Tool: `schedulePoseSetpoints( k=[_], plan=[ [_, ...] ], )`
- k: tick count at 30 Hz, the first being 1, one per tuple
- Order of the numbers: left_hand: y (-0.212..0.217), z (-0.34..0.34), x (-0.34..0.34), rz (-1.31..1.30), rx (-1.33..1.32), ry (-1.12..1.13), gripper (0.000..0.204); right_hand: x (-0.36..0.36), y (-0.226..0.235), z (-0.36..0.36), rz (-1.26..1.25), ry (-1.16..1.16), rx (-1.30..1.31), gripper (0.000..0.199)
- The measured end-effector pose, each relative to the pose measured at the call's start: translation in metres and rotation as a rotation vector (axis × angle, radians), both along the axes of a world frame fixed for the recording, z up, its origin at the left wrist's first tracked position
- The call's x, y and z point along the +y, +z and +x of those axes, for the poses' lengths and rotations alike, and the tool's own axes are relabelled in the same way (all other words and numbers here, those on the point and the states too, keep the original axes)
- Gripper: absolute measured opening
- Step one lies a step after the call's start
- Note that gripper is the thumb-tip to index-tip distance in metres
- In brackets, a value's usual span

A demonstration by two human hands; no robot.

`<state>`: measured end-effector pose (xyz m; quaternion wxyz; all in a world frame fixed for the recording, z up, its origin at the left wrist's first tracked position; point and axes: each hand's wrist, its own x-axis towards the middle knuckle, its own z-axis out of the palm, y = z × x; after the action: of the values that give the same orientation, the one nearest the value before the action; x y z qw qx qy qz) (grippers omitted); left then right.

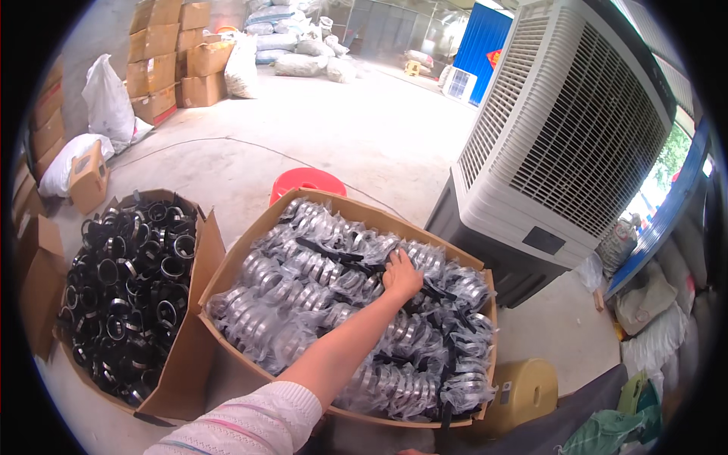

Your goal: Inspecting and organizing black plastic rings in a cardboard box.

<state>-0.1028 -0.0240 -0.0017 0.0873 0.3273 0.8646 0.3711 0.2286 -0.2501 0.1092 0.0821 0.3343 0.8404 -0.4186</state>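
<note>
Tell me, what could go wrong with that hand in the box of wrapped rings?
The left hand is in among plastic-wrapped rings, so its fingers might snag some and drag them out of line. The neighbouring carton is heaped with loose black rings; a bump could tip some out. A cable lies across the floor, perhaps a tripping hazard.

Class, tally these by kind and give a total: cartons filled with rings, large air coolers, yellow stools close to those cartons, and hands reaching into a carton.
Ring-filled cartons: 2
Large air cooler: 1
Nearby yellow stool: 1
Reaching left hand: 1
Total: 5
</note>
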Motion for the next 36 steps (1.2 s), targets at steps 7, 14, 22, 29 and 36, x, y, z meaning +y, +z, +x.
schedulePoseSetpoints(
  k=[7, 14, 22, 29, 36],
  plan=[
    [-0.016, 0.013, -0.003, -0.044, 0.22, -0.036, 0.079, 0.0, 0.0, -0.001, 0.005, 0.004, -0.002, 0.029],
    [-0.018, 0.018, -0.003, -0.108, 0.218, -0.068, 0.077, 0.002, 0.003, -0.002, -0.025, -0.011, -0.03, 0.03],
    [-0.016, 0.013, -0.005, -0.123, 0.162, -0.104, 0.078, 0.0, 0.002, -0.003, -0.017, -0.005, -0.044, 0.031],
    [-0.02, 0.012, -0.005, -0.11, 0.199, -0.1, 0.077, 0.002, -0.001, -0.002, -0.017, -0.006, -0.05, 0.032],
    [-0.02, 0.014, -0.003, -0.085, 0.215, -0.1, 0.078, 0.003, 0.003, -0.002, -0.011, -0.004, -0.043, 0.033]
  ],
)
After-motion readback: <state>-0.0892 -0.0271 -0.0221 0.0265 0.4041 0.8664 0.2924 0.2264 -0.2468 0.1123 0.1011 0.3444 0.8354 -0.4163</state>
